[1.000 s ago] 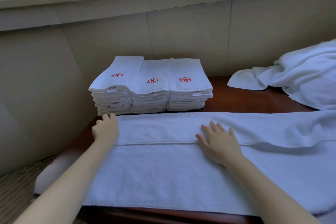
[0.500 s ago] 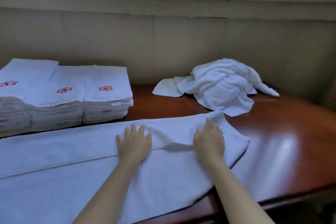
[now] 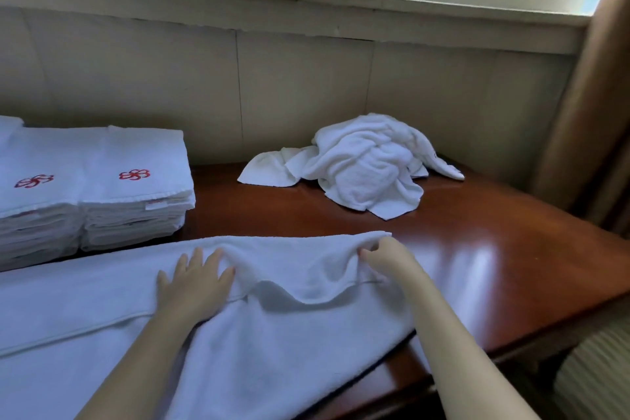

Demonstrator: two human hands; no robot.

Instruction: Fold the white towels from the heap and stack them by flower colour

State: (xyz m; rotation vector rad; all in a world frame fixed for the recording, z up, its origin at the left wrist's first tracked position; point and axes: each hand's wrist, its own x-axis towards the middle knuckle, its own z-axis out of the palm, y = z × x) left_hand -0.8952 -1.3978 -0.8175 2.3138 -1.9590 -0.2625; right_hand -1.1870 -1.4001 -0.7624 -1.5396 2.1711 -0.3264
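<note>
A long white towel (image 3: 279, 334) lies folded lengthwise across the near part of the wooden table (image 3: 484, 259). My left hand (image 3: 196, 278) rests flat on it with fingers spread. My right hand (image 3: 388, 257) pinches the folded upper layer near the towel's right end and lifts it into a hump. Folded white towels with red flowers sit in stacks (image 3: 133, 191) at the back left. A crumpled heap of white towels (image 3: 364, 164) lies at the back against the wall.
A tiled wall and window sill run behind the table. A brown curtain (image 3: 586, 119) hangs at the right. The table's front right edge falls away to a ribbed cushion (image 3: 600, 375) below. Bare polished wood shows between the heap and my right hand.
My view has swung right from the stacks to the towel's right end. Both hands slid right along the towel. My right hand went from lying flat to pinching and lifting the upper layer.
</note>
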